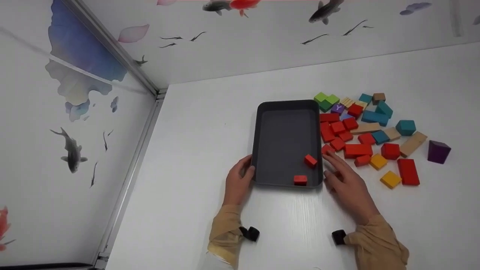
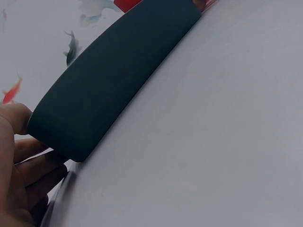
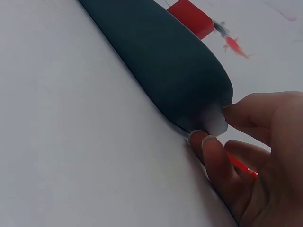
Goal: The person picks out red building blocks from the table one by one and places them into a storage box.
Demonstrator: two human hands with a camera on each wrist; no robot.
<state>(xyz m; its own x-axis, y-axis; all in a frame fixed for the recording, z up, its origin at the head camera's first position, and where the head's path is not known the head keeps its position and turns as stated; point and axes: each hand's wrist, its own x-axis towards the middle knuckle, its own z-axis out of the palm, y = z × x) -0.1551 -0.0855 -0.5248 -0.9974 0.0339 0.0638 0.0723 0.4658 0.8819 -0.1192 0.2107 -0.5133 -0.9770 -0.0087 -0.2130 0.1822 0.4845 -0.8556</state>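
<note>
A dark grey rectangular tray [image 1: 288, 131] is between my two hands, with two small red blocks [image 1: 300, 180] in its near right part. My left hand [image 1: 239, 182] grips the tray's near left corner; in the left wrist view its thumb lies against the wall and its fingers [image 2: 40, 165] reach toward the lower edge. On the other side, my right hand [image 1: 348, 185] holds the near right corner. The right wrist view shows its thumb at the wall and curled fingertips [image 3: 213, 146] at the bottom edge. A red block [image 1: 327, 149] lies beside the right fingers.
Many coloured blocks lie loose right of the tray: red rectangles [image 1: 358, 150], yellow cubes [image 1: 391, 179], teal pieces [image 1: 405, 127], green cubes [image 1: 321, 97] and wooden planks [image 1: 413, 144]. A purple block [image 1: 438, 152] sits farthest right. Fish-patterned panels [image 1: 262, 45] border the white table [image 1: 195, 150].
</note>
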